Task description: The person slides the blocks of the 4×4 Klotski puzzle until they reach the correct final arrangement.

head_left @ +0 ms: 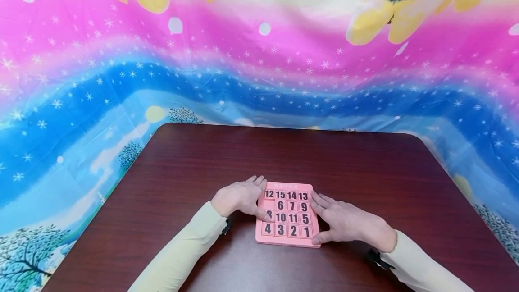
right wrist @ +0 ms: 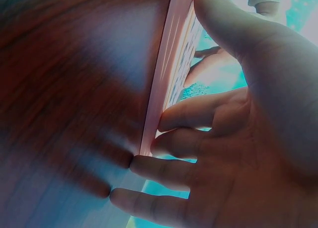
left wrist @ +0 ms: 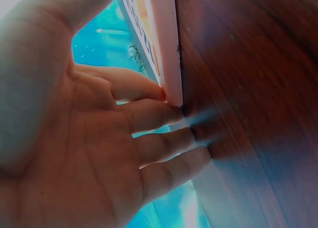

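A pink number slide puzzle lies flat on the table, its black-numbered tiles facing up. The slot at the left of its second row from the top holds no tile. My left hand is at the puzzle's left side, its thumb on the tile marked 8 just below that slot. In the left wrist view, the left fingers extend straight, the index fingertip at the puzzle's corner. Along the right edge lies my right hand, its thumb at the near right corner. Its extended fingers touch the puzzle's side.
The dark reddish-brown wooden table has rounded far corners. Behind it and at its sides hangs a colourful cloth with snowflakes, trees and cartoon figures. Both forearms wear pale sleeves, with black straps at the wrists.
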Demonstrator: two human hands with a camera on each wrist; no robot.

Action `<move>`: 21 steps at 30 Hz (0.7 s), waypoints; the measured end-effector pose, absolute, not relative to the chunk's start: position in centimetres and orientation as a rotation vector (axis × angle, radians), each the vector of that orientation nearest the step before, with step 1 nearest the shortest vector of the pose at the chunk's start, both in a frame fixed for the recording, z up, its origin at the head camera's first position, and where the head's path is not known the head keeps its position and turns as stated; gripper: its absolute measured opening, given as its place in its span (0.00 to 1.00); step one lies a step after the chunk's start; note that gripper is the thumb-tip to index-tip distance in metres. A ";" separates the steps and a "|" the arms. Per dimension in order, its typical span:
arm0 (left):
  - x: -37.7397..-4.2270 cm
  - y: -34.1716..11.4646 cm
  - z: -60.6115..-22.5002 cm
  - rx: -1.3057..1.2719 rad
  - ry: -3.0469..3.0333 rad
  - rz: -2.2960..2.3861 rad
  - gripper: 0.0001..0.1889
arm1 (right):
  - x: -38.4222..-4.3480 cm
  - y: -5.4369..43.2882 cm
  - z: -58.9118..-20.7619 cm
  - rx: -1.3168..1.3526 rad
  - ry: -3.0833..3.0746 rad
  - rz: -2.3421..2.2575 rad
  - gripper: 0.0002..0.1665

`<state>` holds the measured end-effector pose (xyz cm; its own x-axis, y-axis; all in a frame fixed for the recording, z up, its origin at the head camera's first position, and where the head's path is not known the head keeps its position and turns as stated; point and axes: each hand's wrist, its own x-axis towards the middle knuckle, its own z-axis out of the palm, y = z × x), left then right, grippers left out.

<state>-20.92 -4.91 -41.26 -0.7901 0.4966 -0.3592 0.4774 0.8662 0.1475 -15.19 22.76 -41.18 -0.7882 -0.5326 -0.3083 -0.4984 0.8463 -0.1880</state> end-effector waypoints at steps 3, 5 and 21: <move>-21.0 -4.9 -41.3 0.707 2.647 0.083 0.57 | -15.2 22.7 -41.1 -0.775 2.674 -0.134 0.62; -21.1 -4.9 -41.4 0.699 2.646 0.091 0.57 | -15.2 22.7 -41.2 -0.781 2.676 -0.131 0.62; -21.3 -4.8 -41.5 0.763 2.702 0.064 0.44 | -15.1 22.8 -41.2 -0.811 2.697 -0.118 0.62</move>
<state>-21.32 -4.76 -41.50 -0.8015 0.5157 -0.3029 0.5007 0.8555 0.1317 -15.08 22.84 -41.24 -0.7868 -0.5498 -0.2803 -0.5233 0.8352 -0.1693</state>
